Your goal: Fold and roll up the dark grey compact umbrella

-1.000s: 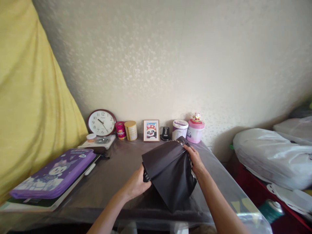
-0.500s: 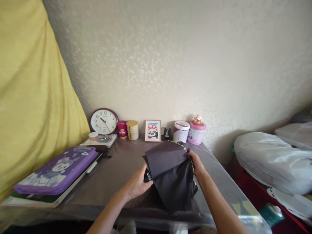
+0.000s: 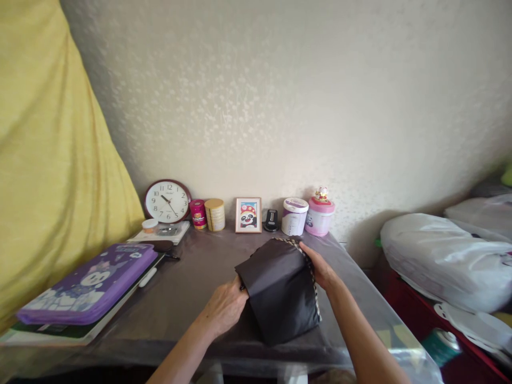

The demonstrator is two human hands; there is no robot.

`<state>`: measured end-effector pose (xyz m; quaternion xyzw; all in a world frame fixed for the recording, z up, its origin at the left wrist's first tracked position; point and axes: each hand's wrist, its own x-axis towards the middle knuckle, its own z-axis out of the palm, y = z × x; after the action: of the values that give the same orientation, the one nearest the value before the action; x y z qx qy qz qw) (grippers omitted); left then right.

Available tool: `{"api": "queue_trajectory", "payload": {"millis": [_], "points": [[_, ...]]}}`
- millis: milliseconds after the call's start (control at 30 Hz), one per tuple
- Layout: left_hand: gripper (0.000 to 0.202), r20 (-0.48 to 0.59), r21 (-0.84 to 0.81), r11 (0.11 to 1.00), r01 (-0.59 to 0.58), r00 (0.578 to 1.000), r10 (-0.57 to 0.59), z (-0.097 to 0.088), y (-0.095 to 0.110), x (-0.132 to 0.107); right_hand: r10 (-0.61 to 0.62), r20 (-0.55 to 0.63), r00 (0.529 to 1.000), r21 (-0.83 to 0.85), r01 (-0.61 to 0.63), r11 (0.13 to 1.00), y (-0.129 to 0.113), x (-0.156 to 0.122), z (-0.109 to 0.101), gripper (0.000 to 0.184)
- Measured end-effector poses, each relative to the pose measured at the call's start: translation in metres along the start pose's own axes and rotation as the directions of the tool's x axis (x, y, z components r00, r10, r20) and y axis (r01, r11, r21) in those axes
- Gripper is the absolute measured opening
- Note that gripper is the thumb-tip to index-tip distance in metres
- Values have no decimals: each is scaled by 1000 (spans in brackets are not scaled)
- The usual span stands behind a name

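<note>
Above the near part of the table is a black folding umbrella (image 3: 282,290), its loose canopy hanging in folds with a light-and-dark checked trim along the edge. My left hand (image 3: 228,304) is closed at the umbrella's left end, with the fingers partly tucked under the fabric; the shaft and handle are mostly hidden there. At the upper right, my right hand (image 3: 318,266) grips the checked edge of the canopy, thumb toward the top. The lower folds hang close to the table surface; whether they touch it I cannot tell.
Along the wall stand a clock (image 3: 168,201), pink tin (image 3: 198,214), yellow tin (image 3: 215,215), framed panda picture (image 3: 248,215), black device (image 3: 271,220) and two tubs, white-purple (image 3: 295,217) and pink (image 3: 319,220). A purple case (image 3: 90,282) lies left; white bags (image 3: 444,261) sit right.
My left hand has turned over and moved in under the fabric, hiding the dark handle end. My right hand has shifted slightly up and left along the trim, and the canopy is drawn together more.
</note>
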<state>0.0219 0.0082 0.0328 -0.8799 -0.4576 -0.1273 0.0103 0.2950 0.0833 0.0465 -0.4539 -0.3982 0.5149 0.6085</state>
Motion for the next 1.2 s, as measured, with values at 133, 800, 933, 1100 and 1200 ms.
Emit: {"api": "queue_trajectory", "payload": {"millis": [133, 800, 933, 1100, 1200], "points": [[33, 26, -63, 997, 54, 998, -52, 4, -1, -1, 174, 122, 977, -50, -169, 984, 1, -2, -1, 36], [41, -25, -389, 844, 368, 912, -409, 0, -18, 1, 185, 115, 976, -159, -166, 973, 2, -4, 6, 61], [54, -87, -597, 737, 317, 888, -452, -2, -20, 1, 111, -13, 994, -203, -111, 973, 5, 1, 13, 47], [83, -84, -708, 651, 275, 882, -464, -10, -20, 1, 46, -75, 996, -231, -62, 971, 8, 8, 16, 36], [86, -40, -713, 651, 261, 912, -409, -13, -21, -2, 71, -53, 996, -166, -79, 983, 9, 8, 17, 34]]}}
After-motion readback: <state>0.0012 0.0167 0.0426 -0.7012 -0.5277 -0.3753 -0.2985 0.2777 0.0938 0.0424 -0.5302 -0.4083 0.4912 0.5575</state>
